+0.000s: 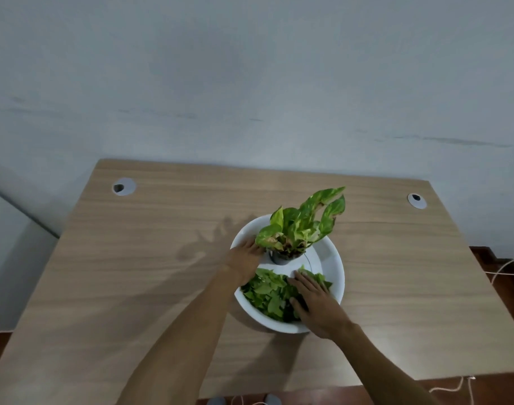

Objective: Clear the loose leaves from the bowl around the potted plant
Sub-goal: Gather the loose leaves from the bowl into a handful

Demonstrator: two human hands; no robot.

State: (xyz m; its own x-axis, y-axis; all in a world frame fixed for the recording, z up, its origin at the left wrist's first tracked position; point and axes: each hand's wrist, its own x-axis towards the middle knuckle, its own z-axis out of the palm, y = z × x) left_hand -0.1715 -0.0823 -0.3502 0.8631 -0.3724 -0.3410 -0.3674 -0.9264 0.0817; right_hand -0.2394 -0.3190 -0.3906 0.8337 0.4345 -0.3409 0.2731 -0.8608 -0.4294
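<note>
The right hand [315, 302] lies flat and spread, palm down, on the pile of loose leaves [267, 293] heaped in the near half of the white bowl [334, 276]; it grips nothing that can be seen. The left hand [245, 258] reaches over the bowl's left rim, fingers extended toward the small grey pot [280, 259], their tips hidden under the potted plant [301, 226], so its hold cannot be told. The bowl sits on a wooden desk [133, 273], right of centre.

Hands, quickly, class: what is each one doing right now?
Left hand: open, on the bowl by the plant.
Right hand: open, flat on the loose leaves, gripping nothing visible.
</note>
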